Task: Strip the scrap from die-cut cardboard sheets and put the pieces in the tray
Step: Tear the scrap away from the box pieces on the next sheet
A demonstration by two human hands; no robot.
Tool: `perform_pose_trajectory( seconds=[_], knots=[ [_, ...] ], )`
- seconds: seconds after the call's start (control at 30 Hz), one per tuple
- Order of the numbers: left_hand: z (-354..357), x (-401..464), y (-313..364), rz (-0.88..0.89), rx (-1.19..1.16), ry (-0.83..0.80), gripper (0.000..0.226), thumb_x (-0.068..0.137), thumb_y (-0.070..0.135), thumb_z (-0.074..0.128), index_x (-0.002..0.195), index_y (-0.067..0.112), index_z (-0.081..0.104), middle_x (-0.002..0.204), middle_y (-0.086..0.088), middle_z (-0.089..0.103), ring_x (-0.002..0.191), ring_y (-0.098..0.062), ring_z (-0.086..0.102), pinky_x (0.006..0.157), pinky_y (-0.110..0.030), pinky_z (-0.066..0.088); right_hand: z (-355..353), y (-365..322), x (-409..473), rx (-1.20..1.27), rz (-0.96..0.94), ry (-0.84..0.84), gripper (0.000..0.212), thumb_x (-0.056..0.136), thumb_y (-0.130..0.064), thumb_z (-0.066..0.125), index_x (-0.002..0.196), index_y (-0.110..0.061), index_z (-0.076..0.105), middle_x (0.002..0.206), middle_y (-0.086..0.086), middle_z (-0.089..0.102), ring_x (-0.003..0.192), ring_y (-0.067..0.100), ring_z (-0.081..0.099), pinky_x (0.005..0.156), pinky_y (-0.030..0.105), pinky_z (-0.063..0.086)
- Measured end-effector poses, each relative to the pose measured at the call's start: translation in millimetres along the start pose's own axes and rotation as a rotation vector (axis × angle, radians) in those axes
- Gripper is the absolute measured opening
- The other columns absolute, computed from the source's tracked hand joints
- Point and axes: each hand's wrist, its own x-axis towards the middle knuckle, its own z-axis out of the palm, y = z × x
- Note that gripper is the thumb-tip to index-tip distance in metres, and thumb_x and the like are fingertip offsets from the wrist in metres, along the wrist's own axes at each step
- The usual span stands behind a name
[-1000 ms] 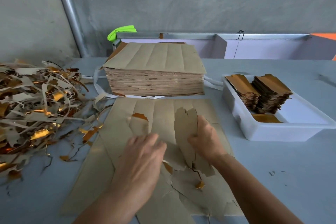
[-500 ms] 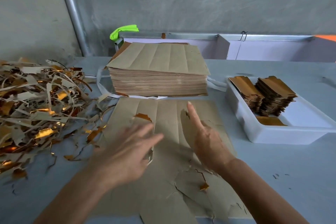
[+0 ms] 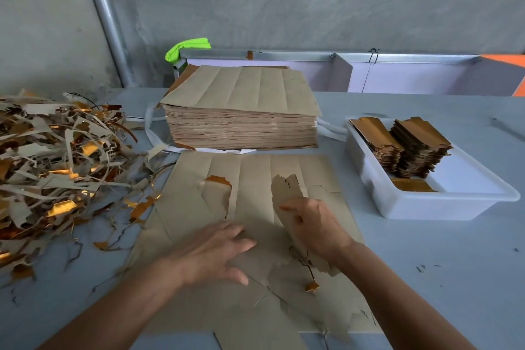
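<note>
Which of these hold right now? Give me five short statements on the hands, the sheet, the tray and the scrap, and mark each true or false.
1. The right hand grips a die-cut piece lifted from the cardboard sheet. True.
2. The left hand holds a strip of scrap in the air. False: it lies flat on the sheet, fingers straight.
3. The white tray holds two stacks of gold-faced pieces. True.
4. The scrap pile lies to the right of the tray. False: it lies at the far left of the table.
5. The stack of uncut sheets stands behind the sheet being stripped. True.
</note>
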Motion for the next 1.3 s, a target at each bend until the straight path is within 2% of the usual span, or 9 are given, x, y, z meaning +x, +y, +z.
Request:
perform_pose_trajectory(
  seconds=[0.13, 0.23, 0.43, 0.53, 0.73, 0.83, 1.0, 1.13, 1.3],
  knots=[
    [-0.6, -4.1, 4.8, 0.011, 0.159, 0.07, 0.059, 0.097, 0.051, 0.037, 0.147, 0.022, 0.026, 0.148, -0.009, 0.03, 0.137, -0.022, 0.027, 0.113, -0.034, 0.026, 0.1, -1.5, 0.6, 0.027, 0.059, -0.013, 0.035, 0.094, -0.002, 0.038, 0.118, -0.011, 0.063, 0.113, 0.012, 0.063, 0.088, 0.02, 0.056, 0.068, 0.016, 0.047],
    [-0.9, -8.7, 13.5, 0.106, 0.32, 0.285, 0.049, 0.087, 0.051, 0.057, 0.128, 0.024, 0.057, 0.112, -0.007, 0.064, 0.107, -0.017, 0.059, 0.089, -0.024, 0.049, 0.4, -4.5, 0.0, 0.027, 0.071, -0.023, 0.035, 0.095, -0.003, 0.038, 0.119, -0.01, 0.062, 0.115, 0.011, 0.062, 0.091, 0.02, 0.058, 0.073, 0.017, 0.048],
    [-3.5, -2.0, 17.6, 0.133, 0.357, 0.416, 0.036, 0.082, 0.003, 0.064, 0.115, 0.014, 0.058, 0.094, -0.006, 0.064, 0.09, -0.02, 0.06, 0.082, -0.03, 0.049, 4.4, -8.3, 0.1, 0.027, 0.035, -0.07, 0.03, 0.098, -0.01, 0.043, 0.119, -0.015, 0.064, 0.114, 0.008, 0.063, 0.098, 0.02, 0.061, 0.082, 0.02, 0.052],
    [-19.6, 3.6, 9.7, 0.157, 0.195, 0.669, 0.025, 0.059, 0.004, 0.085, 0.076, 0.017, 0.072, 0.07, 0.001, 0.065, 0.07, -0.017, 0.063, 0.073, -0.029, 0.054, -1.7, -9.4, 4.0, -0.01, 0.036, -0.07, 0.026, 0.098, -0.013, 0.046, 0.117, -0.013, 0.064, 0.113, 0.006, 0.064, 0.096, 0.017, 0.061, 0.081, 0.019, 0.052],
    [-50.1, 22.2, 19.1, 0.158, -0.196, 0.769, 0.02, 0.07, -0.012, 0.063, 0.086, -0.001, 0.062, 0.074, -0.012, 0.06, 0.066, -0.03, 0.059, 0.057, -0.036, 0.051, -29.1, -35.0, 11.4, 0.25, -0.162, -0.233, 0.022, 0.087, -0.026, 0.063, 0.105, -0.013, 0.06, 0.094, 0.006, 0.066, 0.087, 0.02, 0.063, 0.079, 0.029, 0.053],
    [-51.5, 31.5, 22.0, 0.089, -0.292, 0.883, 0.023, 0.068, -0.007, 0.075, 0.083, -0.001, 0.058, 0.073, -0.01, 0.062, 0.064, -0.027, 0.061, 0.056, -0.031, 0.05, -26.0, -33.0, 15.4, 0.085, -0.096, -0.216, 0.023, 0.086, -0.015, 0.063, 0.108, -0.01, 0.059, 0.099, 0.006, 0.063, 0.091, 0.019, 0.06, 0.082, 0.028, 0.053],
    [-37.1, 39.3, 6.4, -0.052, -0.294, 0.886, 0.011, 0.075, -0.005, 0.069, 0.079, 0.002, 0.062, 0.072, -0.012, 0.064, 0.066, -0.032, 0.062, 0.057, -0.038, 0.051, -24.4, -6.7, 17.3, 0.372, 0.27, -0.066, 0.012, 0.094, -0.013, 0.053, 0.083, -0.013, 0.059, 0.072, 0.0, 0.056, 0.062, 0.008, 0.055, 0.047, 0.01, 0.042],
    [-22.7, 39.5, -30.9, -0.294, -0.267, 0.776, 0.008, 0.082, 0.001, 0.058, 0.084, 0.003, 0.065, 0.086, -0.015, 0.065, 0.08, -0.033, 0.061, 0.066, -0.035, 0.045, -24.6, 12.2, 16.2, 0.81, 0.504, 0.155, 0.016, 0.093, -0.016, 0.058, 0.088, -0.001, 0.06, 0.078, 0.012, 0.055, 0.072, 0.025, 0.055, 0.066, 0.034, 0.047],
    [-28.6, 41.3, -34.1, -0.497, 0.029, 0.476, 0.025, 0.091, 0.022, 0.057, 0.115, 0.019, 0.061, 0.122, -0.002, 0.054, 0.113, -0.023, 0.047, 0.092, -0.034, 0.034, -20.4, 13.0, 17.2, 1.05, 0.507, 0.327, 0.014, 0.096, -0.025, 0.054, 0.082, -0.023, 0.056, 0.082, 0.0, 0.06, 0.073, 0.015, 0.058, 0.052, 0.027, 0.045]
  ],
)
